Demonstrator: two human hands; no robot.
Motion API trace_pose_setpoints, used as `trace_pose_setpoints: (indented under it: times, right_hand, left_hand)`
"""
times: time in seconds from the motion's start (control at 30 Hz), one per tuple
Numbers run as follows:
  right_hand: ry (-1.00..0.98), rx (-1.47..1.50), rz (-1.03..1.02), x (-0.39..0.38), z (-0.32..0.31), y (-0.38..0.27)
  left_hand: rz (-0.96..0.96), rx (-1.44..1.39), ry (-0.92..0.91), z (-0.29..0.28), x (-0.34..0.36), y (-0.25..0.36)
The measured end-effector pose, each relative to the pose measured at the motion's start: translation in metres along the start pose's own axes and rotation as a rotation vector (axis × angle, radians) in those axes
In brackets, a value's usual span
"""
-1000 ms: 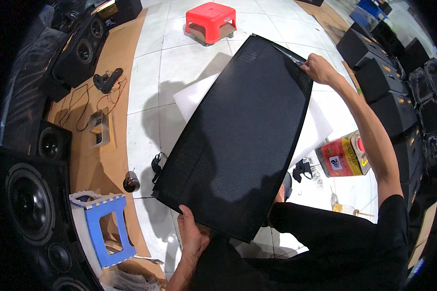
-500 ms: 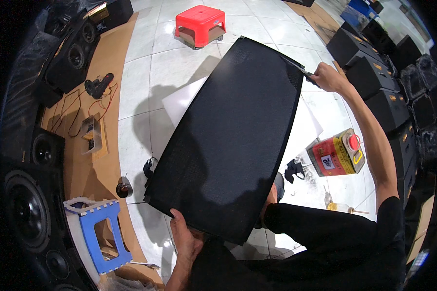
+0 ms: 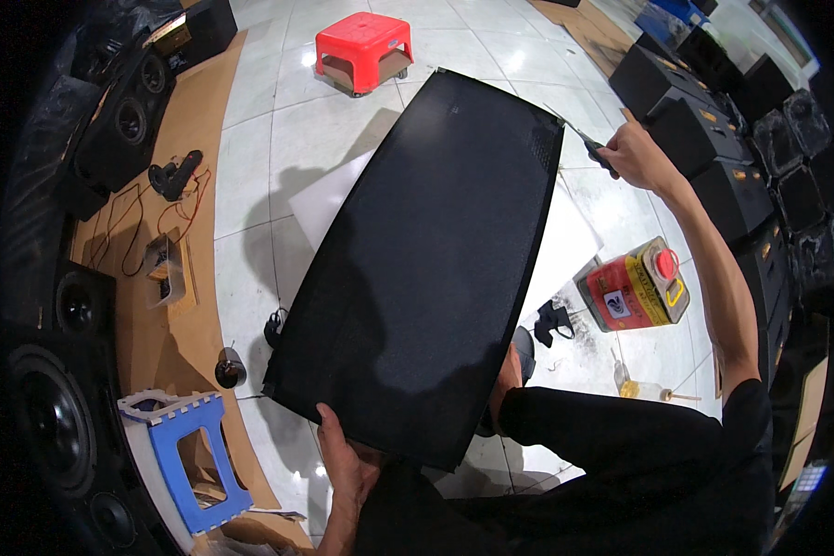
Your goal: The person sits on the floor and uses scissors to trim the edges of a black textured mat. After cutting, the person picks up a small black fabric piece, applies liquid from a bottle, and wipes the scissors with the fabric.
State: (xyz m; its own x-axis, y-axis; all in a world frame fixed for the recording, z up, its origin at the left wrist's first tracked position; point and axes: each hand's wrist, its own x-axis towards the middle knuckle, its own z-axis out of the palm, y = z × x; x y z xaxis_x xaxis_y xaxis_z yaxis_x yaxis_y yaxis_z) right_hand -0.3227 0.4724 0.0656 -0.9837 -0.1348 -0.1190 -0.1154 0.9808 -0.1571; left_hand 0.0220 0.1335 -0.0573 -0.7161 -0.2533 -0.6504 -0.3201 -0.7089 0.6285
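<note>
Under the black panel (image 3: 417,269) it clasps, left grip (image 3: 346,458) half-hides; right grip (image 3: 641,156) holds scissors (image 3: 593,148)

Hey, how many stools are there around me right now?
2: a red stool beyond the far end of the black panel, and a blue-and-white stool at the lower left. Others may be hidden.

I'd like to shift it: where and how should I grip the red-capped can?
Probably best by the yellow loop on top of the can, coming from above: the loop looks like a carrying handle, beside the red cap, and the top faces up with nothing covering it. The boxy, flat-sided body looks harder to grasp.
</note>
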Motion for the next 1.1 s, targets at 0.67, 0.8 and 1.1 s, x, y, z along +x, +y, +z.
trace_pose_setpoints:
  times: [0.67, 0.8, 1.1]
  right_hand:
    - [-0.037, -0.046, -0.94, -0.107, 0.032, -0.108]
    - [-0.196, -0.035, -1.113, -0.128, 0.053, -0.142]
    - [-0.263, -0.004, -1.224, -0.135, 0.078, -0.193]
  left_hand:
    - [0.147, -0.257, 0.043, -0.003, 0.008, -0.008]
    - [0.164, -0.299, -0.005, -0.013, 0.014, -0.011]
    - [0.23, -0.29, 0.078, -0.002, 0.011, -0.012]
